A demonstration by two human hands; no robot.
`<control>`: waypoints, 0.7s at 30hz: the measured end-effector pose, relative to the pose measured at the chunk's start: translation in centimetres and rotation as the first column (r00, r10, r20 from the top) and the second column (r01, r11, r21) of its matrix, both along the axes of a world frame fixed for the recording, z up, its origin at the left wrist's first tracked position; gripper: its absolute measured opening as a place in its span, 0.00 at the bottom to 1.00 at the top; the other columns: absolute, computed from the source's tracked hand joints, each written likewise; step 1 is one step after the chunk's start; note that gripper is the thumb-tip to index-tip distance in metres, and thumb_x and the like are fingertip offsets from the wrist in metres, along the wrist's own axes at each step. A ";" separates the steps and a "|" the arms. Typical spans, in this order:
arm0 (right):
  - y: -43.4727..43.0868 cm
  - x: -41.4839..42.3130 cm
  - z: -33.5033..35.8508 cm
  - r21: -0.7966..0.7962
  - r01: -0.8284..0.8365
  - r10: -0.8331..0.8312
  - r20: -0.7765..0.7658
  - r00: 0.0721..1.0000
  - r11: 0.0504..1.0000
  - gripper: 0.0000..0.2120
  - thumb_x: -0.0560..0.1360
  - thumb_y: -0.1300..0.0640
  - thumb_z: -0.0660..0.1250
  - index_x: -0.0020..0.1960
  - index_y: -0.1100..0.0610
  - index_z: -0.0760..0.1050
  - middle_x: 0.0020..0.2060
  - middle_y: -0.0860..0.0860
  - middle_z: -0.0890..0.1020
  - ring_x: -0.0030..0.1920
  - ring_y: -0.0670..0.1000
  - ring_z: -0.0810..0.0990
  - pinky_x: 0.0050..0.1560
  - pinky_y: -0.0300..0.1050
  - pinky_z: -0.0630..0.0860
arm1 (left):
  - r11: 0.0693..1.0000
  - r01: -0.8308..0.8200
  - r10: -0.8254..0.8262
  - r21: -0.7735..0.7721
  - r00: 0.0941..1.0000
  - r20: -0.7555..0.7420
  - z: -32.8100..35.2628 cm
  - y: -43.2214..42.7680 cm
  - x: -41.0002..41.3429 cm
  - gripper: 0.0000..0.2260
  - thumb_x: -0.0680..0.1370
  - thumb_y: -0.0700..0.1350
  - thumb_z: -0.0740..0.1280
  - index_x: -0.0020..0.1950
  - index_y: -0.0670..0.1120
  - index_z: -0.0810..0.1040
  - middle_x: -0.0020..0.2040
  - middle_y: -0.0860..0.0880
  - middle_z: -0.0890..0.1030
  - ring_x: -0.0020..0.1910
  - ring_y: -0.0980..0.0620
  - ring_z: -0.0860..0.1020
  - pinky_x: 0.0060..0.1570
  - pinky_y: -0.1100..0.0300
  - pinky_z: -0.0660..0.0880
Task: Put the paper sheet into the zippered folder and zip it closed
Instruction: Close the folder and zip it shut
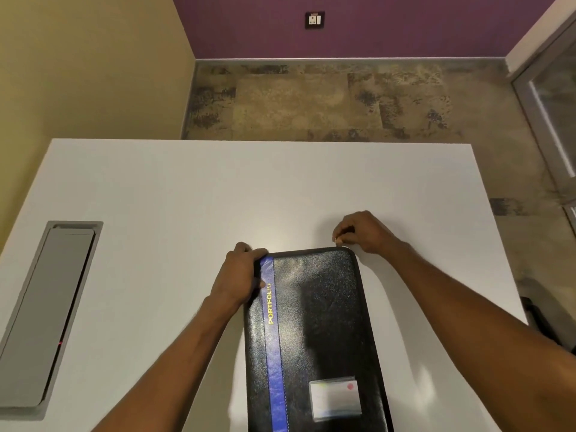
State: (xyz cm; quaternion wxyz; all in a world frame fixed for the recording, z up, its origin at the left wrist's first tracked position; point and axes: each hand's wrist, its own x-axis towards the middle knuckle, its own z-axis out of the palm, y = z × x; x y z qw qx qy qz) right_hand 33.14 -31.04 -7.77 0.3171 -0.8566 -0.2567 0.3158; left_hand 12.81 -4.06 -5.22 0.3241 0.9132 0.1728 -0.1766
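Observation:
A black zippered folder [324, 313] with a blue stripe and gold "PORTFOLIO" lettering lies shut on the white table [218, 188], its long side running toward me. My left hand [240, 275] grips its far left corner at the spine. At the far right corner my right hand [361, 232] has thumb and finger pinched together on what looks like the zipper pull, which is too small to make out. No paper sheet is visible. A clear card pocket [335, 398] sits on the cover near me.
A grey cable-tray lid [46, 316] is set into the table at the left. Beyond the far table edge lie patterned floor, a purple wall with a socket [314, 19] and a glass door [554, 110] at the right.

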 end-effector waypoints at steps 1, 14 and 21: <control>0.6 0.7 0.2 -0.019 -0.049 0.048 -0.023 0.999 0.999 0.06 0.69 0.66 0.78 0.44 0.56 0.87 0.39 0.50 0.87 0.43 0.52 0.86 0.49 0.49 0.80 | 1.000 0.004 -0.004 -0.005 1.000 0.000 0.0 0.1 0.1 0.34 0.65 0.37 0.82 0.70 0.49 0.80 0.60 0.44 0.74 0.57 0.42 0.77 0.56 0.59 0.72; 9.6 1.2 0.6 -0.066 -0.415 0.390 -0.231 0.891 0.908 0.05 0.71 0.66 0.77 0.42 0.56 0.87 0.37 0.56 0.88 0.36 0.49 0.84 0.47 0.49 0.83 | 0.999 0.027 -0.026 -0.033 0.999 0.023 -0.1 0.3 0.9 0.34 0.66 0.37 0.81 0.71 0.52 0.79 0.59 0.47 0.74 0.57 0.44 0.75 0.59 0.52 0.74; 11.1 1.2 1.0 -0.052 -0.374 0.346 -0.279 0.896 0.926 0.05 0.72 0.68 0.76 0.46 0.61 0.87 0.37 0.55 0.88 0.35 0.48 0.84 0.45 0.44 0.84 | 0.980 -0.170 0.179 -0.104 0.980 0.085 -0.5 0.6 -0.1 0.43 0.64 0.39 0.83 0.75 0.50 0.68 0.58 0.47 0.76 0.54 0.49 0.73 0.50 0.56 0.67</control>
